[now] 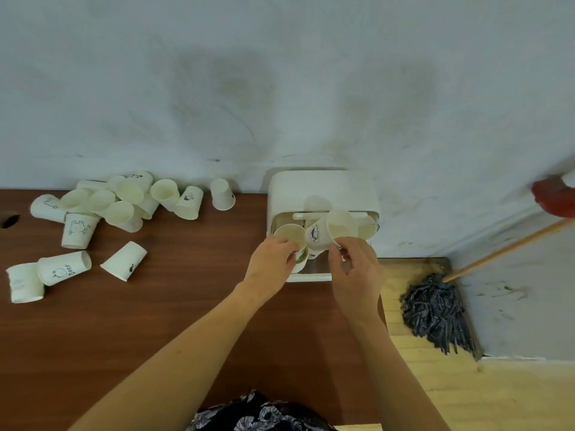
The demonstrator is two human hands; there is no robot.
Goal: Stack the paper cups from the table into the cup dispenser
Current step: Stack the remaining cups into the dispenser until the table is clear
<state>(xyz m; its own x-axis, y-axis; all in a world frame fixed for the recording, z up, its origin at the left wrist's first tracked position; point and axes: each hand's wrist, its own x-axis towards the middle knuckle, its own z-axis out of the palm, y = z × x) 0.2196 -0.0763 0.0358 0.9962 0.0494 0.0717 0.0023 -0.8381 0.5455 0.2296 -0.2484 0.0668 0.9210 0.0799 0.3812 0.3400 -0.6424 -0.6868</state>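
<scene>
Stained wall (280, 88) (mop (435, 312) beneath)

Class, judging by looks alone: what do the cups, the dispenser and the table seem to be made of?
Cups: thin matt white paper, printed drawings, rolled rims. Dispenser: probably plastic, smooth white with rounded corners. Table: reddish-brown wood or wood-look laminate, faint grain; which one is unclear.

a boxy white plastic cup dispenser (322, 191) stands against the wall on the brown wooden table, two white paper cups (331, 233) tilted at its open front; a heap of loose white paper cups (124, 203) lies scattered well apart to its left.
</scene>
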